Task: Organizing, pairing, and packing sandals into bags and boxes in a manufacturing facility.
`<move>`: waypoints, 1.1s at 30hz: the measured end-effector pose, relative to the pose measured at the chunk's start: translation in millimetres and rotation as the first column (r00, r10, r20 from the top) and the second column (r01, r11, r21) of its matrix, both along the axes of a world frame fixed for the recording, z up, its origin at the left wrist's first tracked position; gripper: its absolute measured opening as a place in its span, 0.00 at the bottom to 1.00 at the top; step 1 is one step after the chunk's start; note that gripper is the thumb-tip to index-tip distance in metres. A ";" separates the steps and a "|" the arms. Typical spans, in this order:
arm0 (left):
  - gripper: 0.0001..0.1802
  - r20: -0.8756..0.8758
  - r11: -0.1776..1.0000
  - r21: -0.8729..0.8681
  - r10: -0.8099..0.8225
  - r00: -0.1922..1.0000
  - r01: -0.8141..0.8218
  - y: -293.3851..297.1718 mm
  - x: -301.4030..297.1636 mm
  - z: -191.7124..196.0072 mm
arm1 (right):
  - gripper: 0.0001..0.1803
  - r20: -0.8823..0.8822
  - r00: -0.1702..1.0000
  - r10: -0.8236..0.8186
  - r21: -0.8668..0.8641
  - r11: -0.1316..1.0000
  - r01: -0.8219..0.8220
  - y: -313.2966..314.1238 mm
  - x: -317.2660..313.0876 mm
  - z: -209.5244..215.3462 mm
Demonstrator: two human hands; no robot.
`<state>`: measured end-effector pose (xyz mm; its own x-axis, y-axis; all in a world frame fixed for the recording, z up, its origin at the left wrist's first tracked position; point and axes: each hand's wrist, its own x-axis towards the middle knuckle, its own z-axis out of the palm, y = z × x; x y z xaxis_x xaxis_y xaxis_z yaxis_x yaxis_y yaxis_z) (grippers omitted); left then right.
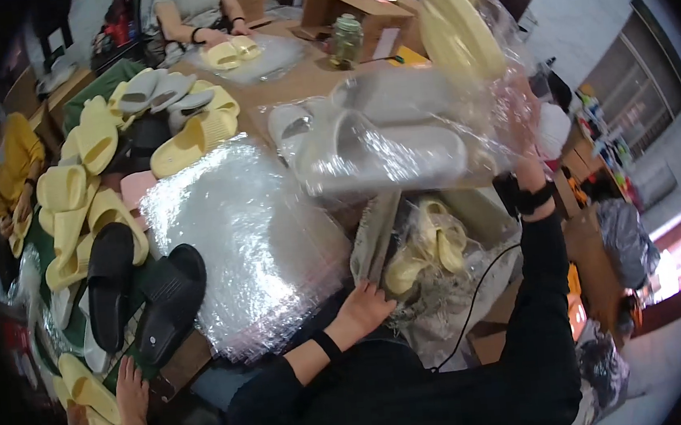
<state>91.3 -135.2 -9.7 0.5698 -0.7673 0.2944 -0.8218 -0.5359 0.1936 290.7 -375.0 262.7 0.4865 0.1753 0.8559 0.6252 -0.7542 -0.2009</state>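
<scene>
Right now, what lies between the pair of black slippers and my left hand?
In the head view, a stack of clear plastic bags covers the table between the black slippers and your left hand.

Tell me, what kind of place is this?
Probably a small workshop where slippers get packed: loose yellow slippers heaped on the table, a stack of clear plastic bags, and the right hand lifting bagged grey slippers.

Likely a footwear packing workshop, piled slippers (100, 144), clear plastic bags (237, 238), cardboard box (355, 13), several seated workers
</scene>
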 end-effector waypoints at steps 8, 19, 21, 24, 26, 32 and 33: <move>0.09 0.172 0.971 -0.235 -0.004 0.985 0.046 6.6 4.5 55.5 | 0.27 0.172 0.887 -0.429 -0.196 0.868 0.457 -103.5 -127.6 -35.7; 0.12 0.221 0.978 -0.205 0.007 0.975 0.039 8.0 6.2 78.1 | 0.20 -0.087 0.936 -0.342 -0.305 0.903 0.301 -32.9 -164.7 -72.1; 0.12 0.221 0.979 -0.199 0.010 0.975 0.035 7.6 6.9 76.5 | 0.14 -0.279 0.947 -0.158 -0.299 0.952 0.071 -3.7 -168.5 -92.8; 0.12 0.238 0.977 -0.210 0.005 0.971 0.046 6.9 8.8 77.6 | 0.15 -0.578 0.796 -0.179 -0.336 0.941 -0.032 13.6 -171.3 -134.4; 0.11 0.254 0.973 -0.226 0.015 0.967 0.045 7.2 8.7 78.5 | 0.15 -0.653 0.737 -0.173 -0.318 0.946 -0.060 19.6 -172.2 -144.4; 0.11 0.137 0.962 -0.143 -0.213 0.967 0.232 -8.5 -10.3 83.8 | 0.16 -0.735 0.656 -0.175 -0.251 0.968 -0.023 25.9 -149.7 -148.0; 0.12 0.035 0.955 -0.122 -0.268 0.963 0.270 -13.1 -10.2 85.1 | 0.16 -0.728 0.665 -0.168 -0.247 0.969 -0.027 29.7 -147.8 -149.4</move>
<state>81.2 -148.4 75.4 0.3411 -0.8480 0.4056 -0.9361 -0.2671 0.2288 142.9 -345.3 113.3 0.9577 0.2455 0.1499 0.2857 -0.8721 -0.3972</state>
